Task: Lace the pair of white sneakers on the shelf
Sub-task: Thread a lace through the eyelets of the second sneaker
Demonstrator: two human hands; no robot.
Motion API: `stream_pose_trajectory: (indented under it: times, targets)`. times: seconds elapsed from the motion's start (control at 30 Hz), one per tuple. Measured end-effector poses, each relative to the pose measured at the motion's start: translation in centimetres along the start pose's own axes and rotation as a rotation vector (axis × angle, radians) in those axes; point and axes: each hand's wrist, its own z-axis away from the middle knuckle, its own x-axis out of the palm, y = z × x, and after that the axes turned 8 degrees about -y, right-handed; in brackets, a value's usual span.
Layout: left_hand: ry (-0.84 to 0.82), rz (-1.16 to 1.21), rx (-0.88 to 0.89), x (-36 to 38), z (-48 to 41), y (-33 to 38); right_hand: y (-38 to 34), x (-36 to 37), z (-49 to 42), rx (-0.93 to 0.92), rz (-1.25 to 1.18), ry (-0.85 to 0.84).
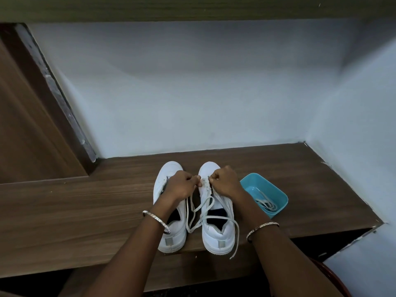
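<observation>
Two white sneakers stand side by side on the wooden shelf [85,211], toes toward the wall. The left sneaker [173,234] has no lace that I can see. The right sneaker [216,232] carries a white lace [201,213] whose loose ends trail over its tongue and off the shelf's front edge. My left hand [182,185] and my right hand [225,183] meet over the right sneaker's front eyelets, fingers curled, each pinching the lace there. The eyelets themselves are hidden by my fingers.
A small turquoise plastic tub [276,194] sits just right of the sneakers with another white lace [264,202] coiled inside. White walls close the shelf at the back and right. A dark wooden panel [27,129] rises at the left.
</observation>
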Motion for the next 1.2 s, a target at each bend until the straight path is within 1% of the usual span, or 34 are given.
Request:
stream_pose_trajectory:
  times: [0.07,0.13,0.23,0.33,0.4,0.5,0.57,0.63,0.67,0.8,0.87,0.93,1.03,1.2]
  targets:
    - [-0.033,0.07,-0.041,-0.9,1.3,0.2,0.7,-0.4,0.4,-0.022,-0.165,0.02]
    - [-0.079,0.192,-0.093,-1.7,2.8,0.4,1.1,-0.4,1.0,-0.02,-0.274,0.038]
    - [-0.128,0.326,-0.098,-2.9,4.7,0.2,1.2,0.0,1.6,-0.022,-0.315,0.072]
    - [-0.15,0.372,-0.087,-4.1,6.4,-0.3,1.1,0.1,2.2,0.005,-0.331,0.09]
    - [-0.134,0.303,-0.104,-4.6,7.2,-0.4,1.0,0.2,2.6,0.032,-0.343,0.101]
    - [-0.099,0.071,-0.117,-5.0,7.4,-0.4,0.5,0.5,3.5,0.061,-0.359,0.15]
    - [-0.014,-0.13,-0.096,-4.7,7.0,-0.8,0.0,0.9,4.1,0.063,-0.355,0.191]
    - [0.108,-0.364,-0.074,-3.9,6.3,-1.3,-0.5,1.2,4.7,0.064,-0.335,0.233]
    - [0.154,-0.437,-0.055,-3.4,5.9,-1.6,-0.8,1.3,4.9,0.058,-0.318,0.254]
    - [0.278,-0.486,0.041,-1.1,3.6,-1.7,-1.3,1.6,5.1,0.047,-0.298,0.287]
    - [0.325,-0.535,0.085,0.0,1.9,-1.8,-1.0,1.6,5.1,0.044,-0.336,0.289]
    - [0.335,-0.589,0.107,1.0,0.1,-1.8,-0.5,1.7,5.1,0.034,-0.394,0.292]
    - [0.251,-0.556,0.073,1.5,-2.0,-1.9,0.4,2.0,5.3,0.013,-0.436,0.256]
    - [0.077,-0.455,0.013,0.9,-4.0,-1.9,1.7,1.5,5.1,-0.012,-0.493,0.141]
